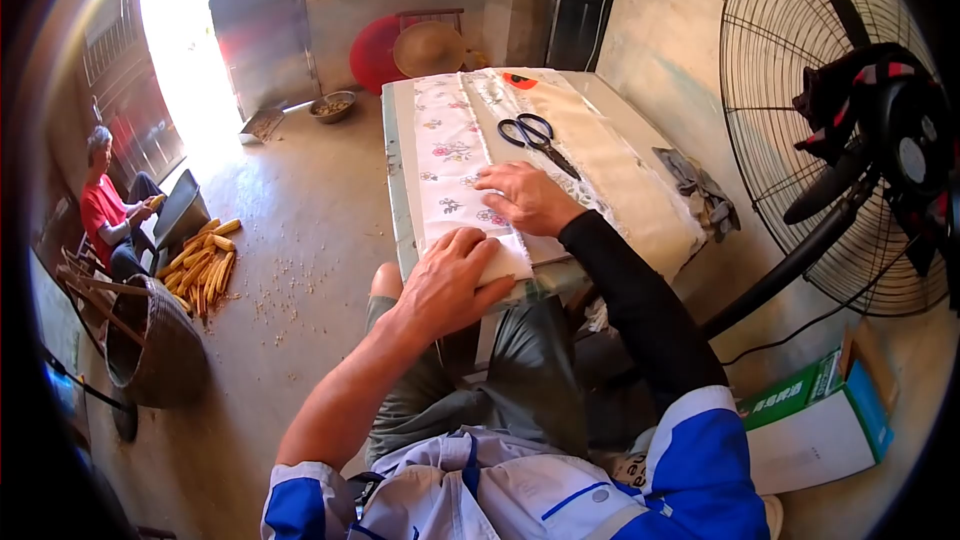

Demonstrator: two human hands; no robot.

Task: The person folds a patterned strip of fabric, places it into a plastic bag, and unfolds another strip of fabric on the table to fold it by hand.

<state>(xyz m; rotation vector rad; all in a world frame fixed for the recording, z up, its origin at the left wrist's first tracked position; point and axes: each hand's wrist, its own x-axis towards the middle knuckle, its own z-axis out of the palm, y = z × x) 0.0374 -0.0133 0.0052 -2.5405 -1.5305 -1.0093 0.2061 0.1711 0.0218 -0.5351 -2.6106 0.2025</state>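
The table (618,112) bears a floral cloth (440,145) up to its near edge. The left hand (447,280) lies on that end, the right hand (530,198) over the cloth's right edge; whether they pinch, I cannot tell. Scissors (544,146) leave little room beyond.

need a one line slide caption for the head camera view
The left hand and right hand on flower-printed white cloth, with dark-handled scissors lying just beyond them.

Both hands (450,275) (532,200) touch the flowered white cloth (448,130), with black scissors (541,145) lying near the right one.
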